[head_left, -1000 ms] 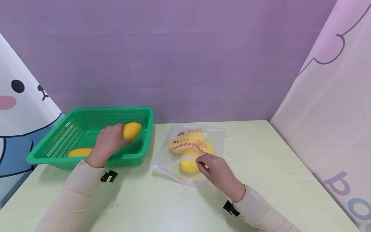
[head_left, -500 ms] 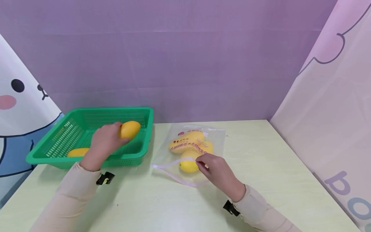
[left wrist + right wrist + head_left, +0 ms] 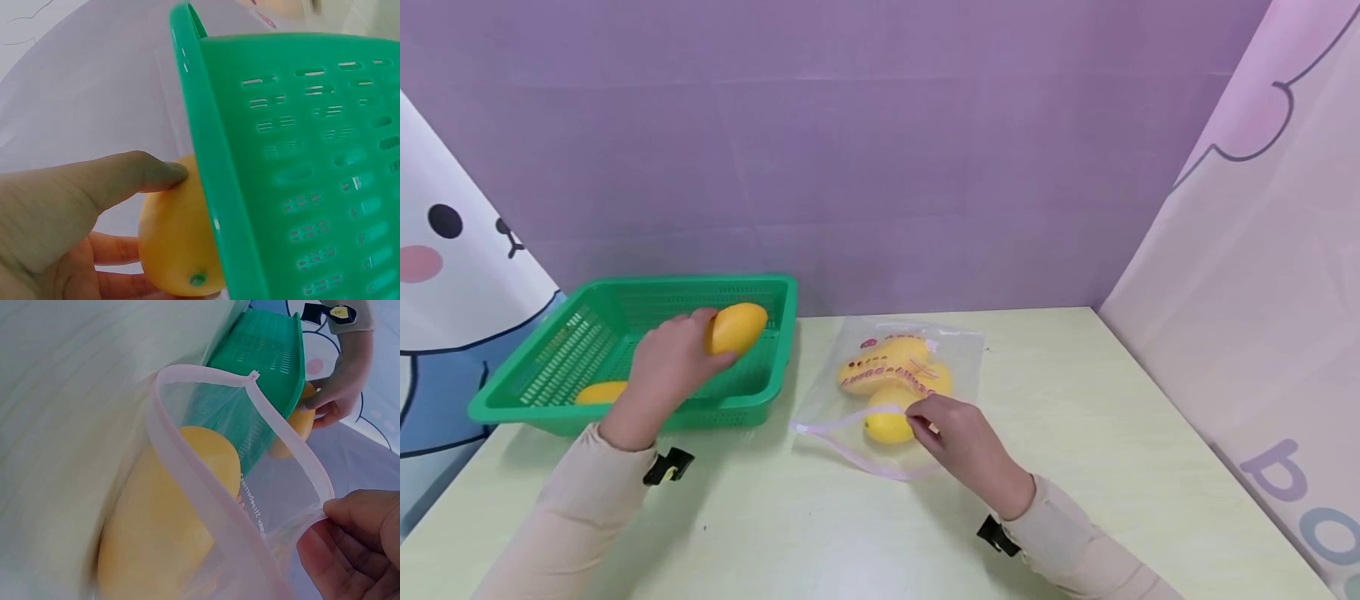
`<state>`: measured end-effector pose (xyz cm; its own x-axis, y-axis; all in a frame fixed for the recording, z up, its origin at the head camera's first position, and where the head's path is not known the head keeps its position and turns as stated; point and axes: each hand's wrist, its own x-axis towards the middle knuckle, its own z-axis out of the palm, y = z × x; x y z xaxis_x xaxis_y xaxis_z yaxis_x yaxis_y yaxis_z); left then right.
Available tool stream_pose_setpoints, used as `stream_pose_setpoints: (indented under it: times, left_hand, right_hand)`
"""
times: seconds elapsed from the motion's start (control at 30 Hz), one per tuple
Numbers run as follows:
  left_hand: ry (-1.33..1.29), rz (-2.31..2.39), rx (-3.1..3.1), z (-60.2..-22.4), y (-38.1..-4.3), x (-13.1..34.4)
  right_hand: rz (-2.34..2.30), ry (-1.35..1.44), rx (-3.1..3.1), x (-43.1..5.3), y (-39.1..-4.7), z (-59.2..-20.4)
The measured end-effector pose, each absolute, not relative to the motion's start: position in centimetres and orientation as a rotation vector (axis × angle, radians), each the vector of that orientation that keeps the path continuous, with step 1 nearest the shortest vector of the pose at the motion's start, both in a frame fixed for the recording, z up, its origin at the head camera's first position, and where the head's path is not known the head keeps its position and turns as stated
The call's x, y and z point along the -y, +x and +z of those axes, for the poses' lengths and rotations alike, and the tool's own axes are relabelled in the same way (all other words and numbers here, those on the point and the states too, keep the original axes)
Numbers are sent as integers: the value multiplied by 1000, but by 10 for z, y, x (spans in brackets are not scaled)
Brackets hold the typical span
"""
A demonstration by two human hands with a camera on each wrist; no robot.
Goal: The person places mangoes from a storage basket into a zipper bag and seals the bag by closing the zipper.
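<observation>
Purple backdrop (image 3: pixel 880 150): one, hanging along the far side, with printed panels at left and right.
Counter (image 3: pixel 820 542): one, pale, bearing the goods below.
Perforated green basket (image 3: pixel 730 407): one, at far left, open-topped.
Clear zip bag (image 3: pixel 891 476): one, right of the basket, lying flat with lettering on its face; mouth toward the near side, parted, edged in a pale pink strip.
Left hand (image 3: pixel 673 358): one, over the basket, thumb and fingers gripping a mango.
Right hand (image 3: pixel 958 429): one, at the bag's near right, thumb and fingers pinching the mouth strip.
Mangoes, yellow: the held mango (image 3: pixel 737 327), raised above the basket's right part, green stem end visible from the left wrist; a second mango (image 3: pixel 601 392) inside the basket, near left; at least three bagged mangoes (image 3: pixel 887 427), grouped together.
Black wrist clips (image 3: pixel 668 467): two, one per sleeve.
Bag slider (image 3: pixel 801 428): one, at the mouth's left end.
</observation>
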<state>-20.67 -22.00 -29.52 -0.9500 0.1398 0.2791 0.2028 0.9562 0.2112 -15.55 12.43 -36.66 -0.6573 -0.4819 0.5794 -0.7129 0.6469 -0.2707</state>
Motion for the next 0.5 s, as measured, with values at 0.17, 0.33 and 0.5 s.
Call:
stream_pose_setpoints:
  times: [0.17,0.33,0.5]
  left_hand:
    - [-274,-360,2789,-295,-203,218]
    - [-307,-366,2732,-294,-200,215]
    - [-338,-386,2727,-293,-195,209]
  right_hand:
    - [666,932,2412,-124,-155,-366]
    - [664,935,2396,-124,-156,-365]
    - [670,943,2391,-124,-155,-365]
